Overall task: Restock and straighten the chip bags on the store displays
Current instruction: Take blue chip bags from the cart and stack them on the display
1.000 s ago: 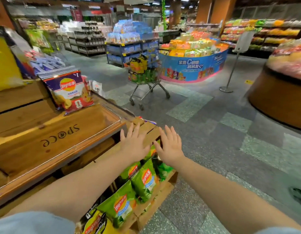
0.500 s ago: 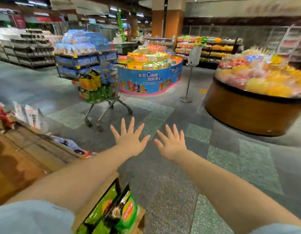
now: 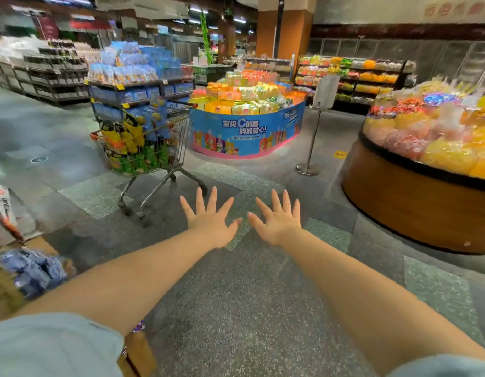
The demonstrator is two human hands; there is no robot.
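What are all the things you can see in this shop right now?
Shopping cart: one, metal, full of yellow and green bags, left of centre on the floor.
Blue display stand: one, blue and pink skirt, yellow and orange packs on top, centre back.
Round wooden bin: one, brown, heaped with yellow, pink and orange sweets, right.
Sign pole: one, silver, between stand and bin.
Blue shelf rack: one, blue packs, behind the cart.
Wall shelves: several rows, mixed colours, far right back.
Blue packets: a blurry pile, lower left.
Left hand: fingers spread, holding nothing.
Right hand: fingers spread, holding nothing.
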